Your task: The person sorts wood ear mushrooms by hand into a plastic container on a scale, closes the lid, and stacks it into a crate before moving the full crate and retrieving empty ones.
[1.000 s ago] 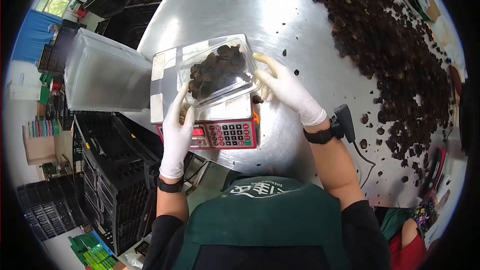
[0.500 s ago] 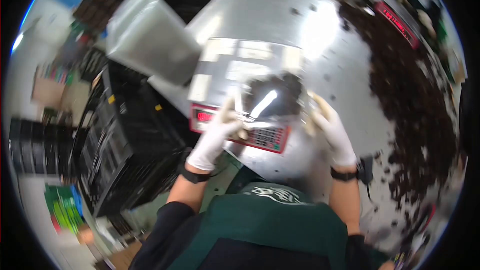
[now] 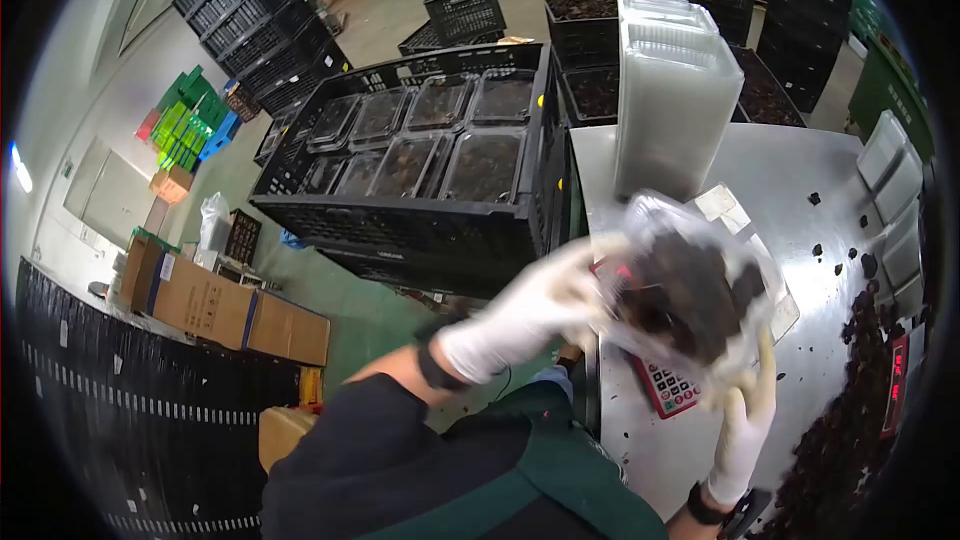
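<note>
Clock read from view centre.

Near, 6 o'clock: green apron [image 3: 590, 485], matte cloth.

5 o'clock: right hand [image 3: 745, 425], white glove, cupped under box [image 3: 690, 290], fingers up its near side; likely taking the weight from below.

4 o'clock: left hand [image 3: 540, 305], gloved alike, closed on the box's left edge; probably steadying against tilt.

3 to 4 o'clock: box in the air between both hands, over scale [image 3: 668, 387], not resting on it; thin clear plastic, glossy, rounded corners, blurred; filled with dark brown wrinkled lumps, kind not told.

Scale: red keypad panel, pale keys, mostly hidden behind the box; set at the near edge of table [image 3: 800, 170], presumably for reach.

Table: brushed steel, dull sheen, scattered dark crumbs; loose heap [image 3: 860, 420] of the same dark lumps along the 4 o'clock rim.

Further, 2 o'clock: tall stack [image 3: 668, 100] of empty clear trays, nested, upright, at the table's far left edge; close to hand by the look of it.

12 o'clock: black lattice crate [image 3: 400, 215] just beside the table; closed clear boxes of dark fill inside, flat, in rows, side by side; arrangement judged to pack tight.

Far, 9 o'clock: brown cartons [image 3: 230, 310], plain card, squared.
</note>
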The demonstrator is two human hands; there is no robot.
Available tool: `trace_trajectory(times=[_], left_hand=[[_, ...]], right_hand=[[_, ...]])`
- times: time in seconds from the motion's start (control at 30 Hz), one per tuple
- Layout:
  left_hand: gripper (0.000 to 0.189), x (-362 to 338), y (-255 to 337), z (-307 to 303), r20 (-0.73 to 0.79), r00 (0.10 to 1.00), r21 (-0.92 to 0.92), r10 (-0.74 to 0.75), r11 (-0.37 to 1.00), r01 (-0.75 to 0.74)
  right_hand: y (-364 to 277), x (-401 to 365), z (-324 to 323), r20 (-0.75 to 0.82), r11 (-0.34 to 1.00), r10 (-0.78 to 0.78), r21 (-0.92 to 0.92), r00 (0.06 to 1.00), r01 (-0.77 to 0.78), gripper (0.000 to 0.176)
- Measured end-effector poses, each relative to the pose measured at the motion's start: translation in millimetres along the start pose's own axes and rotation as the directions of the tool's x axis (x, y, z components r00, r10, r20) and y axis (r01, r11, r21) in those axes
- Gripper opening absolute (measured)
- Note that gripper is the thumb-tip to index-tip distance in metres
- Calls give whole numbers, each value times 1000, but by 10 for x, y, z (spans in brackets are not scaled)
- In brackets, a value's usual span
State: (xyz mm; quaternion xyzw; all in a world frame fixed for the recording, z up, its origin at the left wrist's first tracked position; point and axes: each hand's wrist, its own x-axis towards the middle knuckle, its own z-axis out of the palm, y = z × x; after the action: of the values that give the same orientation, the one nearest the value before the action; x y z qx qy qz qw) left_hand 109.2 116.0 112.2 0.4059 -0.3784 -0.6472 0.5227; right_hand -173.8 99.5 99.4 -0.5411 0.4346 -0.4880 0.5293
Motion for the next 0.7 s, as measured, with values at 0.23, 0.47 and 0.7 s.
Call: trace_trajectory(times=[0.23, 0.47, 0.7], left_hand=[[83, -845, 1181, -1844, -568, 644, 376, 513, 857, -351], [46, -1170, 1337, -2977, -805, 548, 473, 228, 804, 360], [33, 349, 1466, -1801, -123, 765, 961, 632, -117, 251]], right_hand=[[158, 135, -44, 123, 996, 74, -67, 990, -66, 87], [555, -175, -486, -61, 966, 233, -101, 971, -238, 53], [799, -691, -868, -232, 926, 371, 22, 899, -377, 43]])
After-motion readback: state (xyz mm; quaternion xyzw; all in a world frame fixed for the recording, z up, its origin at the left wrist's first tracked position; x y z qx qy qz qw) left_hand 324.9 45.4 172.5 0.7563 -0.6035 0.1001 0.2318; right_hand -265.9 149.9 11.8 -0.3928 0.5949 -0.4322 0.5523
